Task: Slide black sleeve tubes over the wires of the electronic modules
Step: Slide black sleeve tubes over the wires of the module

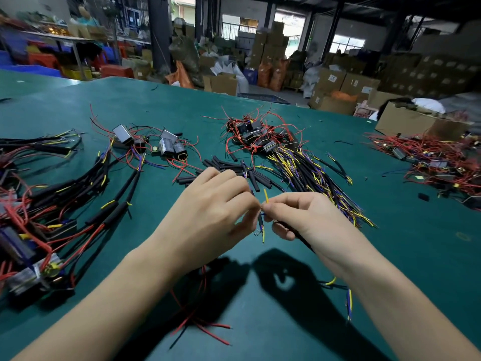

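Green table, loose black sleeve tubes at its middle, heap of unsleeved modules with red wires behind them, sleeved modules at left, another wired heap at right, cardboard box at far right edge

Left hand hiding sleeve (mostly)

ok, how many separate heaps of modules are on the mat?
4: a sleeved heap at far left, a small group upper left, a tangled heap centre back, a red-wired heap far right. Others may lie outside the frame.
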Demonstrator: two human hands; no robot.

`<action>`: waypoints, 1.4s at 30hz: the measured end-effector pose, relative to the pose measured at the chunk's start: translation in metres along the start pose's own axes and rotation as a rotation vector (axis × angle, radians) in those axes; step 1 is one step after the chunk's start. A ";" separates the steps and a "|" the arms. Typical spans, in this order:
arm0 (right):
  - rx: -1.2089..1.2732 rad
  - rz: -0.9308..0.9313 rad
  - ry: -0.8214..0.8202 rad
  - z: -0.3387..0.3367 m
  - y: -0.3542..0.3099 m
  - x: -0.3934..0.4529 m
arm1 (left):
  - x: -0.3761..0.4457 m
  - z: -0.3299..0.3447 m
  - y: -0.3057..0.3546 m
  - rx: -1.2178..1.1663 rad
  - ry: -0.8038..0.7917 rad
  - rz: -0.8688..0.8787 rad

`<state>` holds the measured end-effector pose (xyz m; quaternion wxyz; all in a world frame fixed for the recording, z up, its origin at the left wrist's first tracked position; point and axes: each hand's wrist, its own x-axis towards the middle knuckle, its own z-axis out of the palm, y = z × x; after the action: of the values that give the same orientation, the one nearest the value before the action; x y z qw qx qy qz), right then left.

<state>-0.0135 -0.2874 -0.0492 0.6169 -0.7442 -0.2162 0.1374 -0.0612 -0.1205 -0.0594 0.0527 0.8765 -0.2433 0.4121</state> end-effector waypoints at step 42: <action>-0.076 -0.032 -0.081 -0.003 0.004 0.001 | -0.001 -0.004 0.001 -0.010 -0.156 -0.072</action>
<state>-0.0108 -0.2906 -0.0527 0.5811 -0.7574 -0.2578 0.1491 -0.0647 -0.1201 -0.0577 0.0528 0.9139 -0.2171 0.3389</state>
